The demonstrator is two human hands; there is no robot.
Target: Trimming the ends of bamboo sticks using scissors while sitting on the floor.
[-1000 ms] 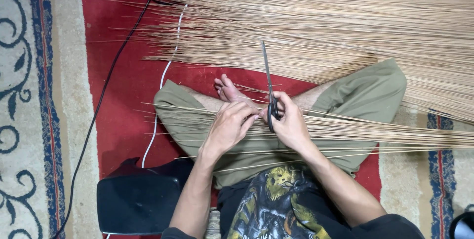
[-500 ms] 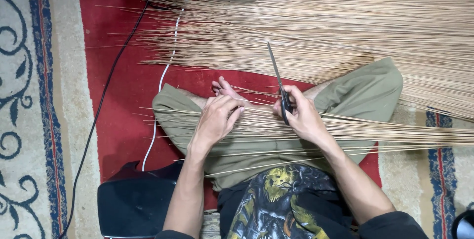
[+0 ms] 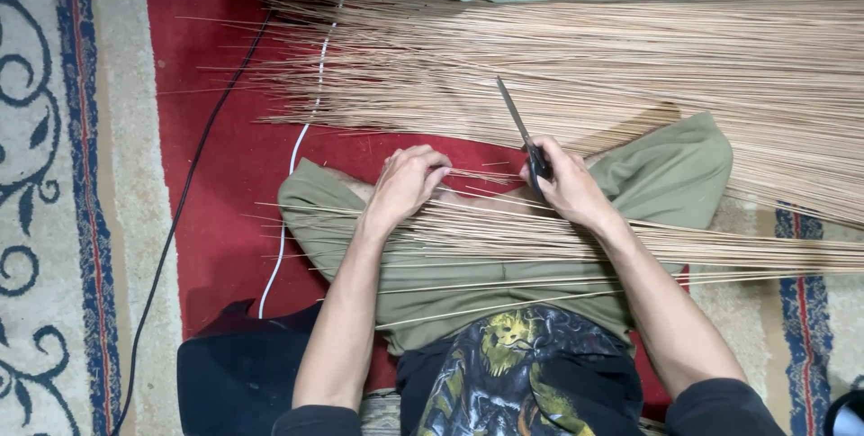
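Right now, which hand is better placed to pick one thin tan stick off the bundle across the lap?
Probably the left hand: its fingertips already pinch at the thin tan sticks lying across the lap, and it holds nothing else. The right hand is closed around black-handled scissors, blades pointing away.

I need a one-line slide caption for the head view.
Seated person's right hand holds scissors; left hand pinches thin sticks across the lap.
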